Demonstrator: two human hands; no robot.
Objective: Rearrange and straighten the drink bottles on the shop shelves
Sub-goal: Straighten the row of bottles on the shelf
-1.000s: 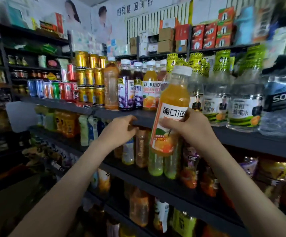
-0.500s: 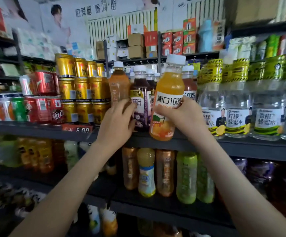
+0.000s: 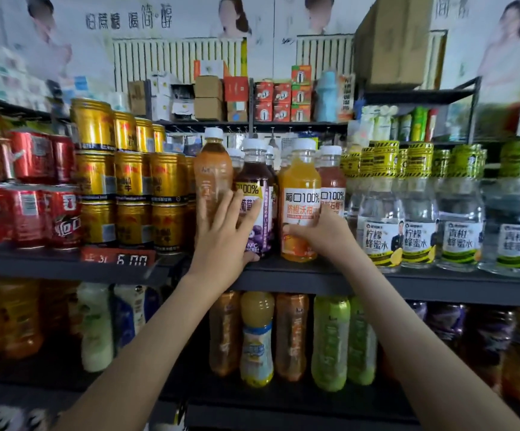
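Our right grip curls round orange bottle, left grip flat on purple bottle; shove hard, red bottle right of grip topples.

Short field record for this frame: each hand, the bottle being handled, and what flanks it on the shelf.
right hand: grips the white-capped orange juice bottle low down
left hand: straight fingers press the amber drink bottle and purple grape juice bottle
handled bottle: upright at the dark shelf front, between purple grape juice bottle and pinkish-red juice bottle
further left: stacked gold cans
further right: clear water bottles
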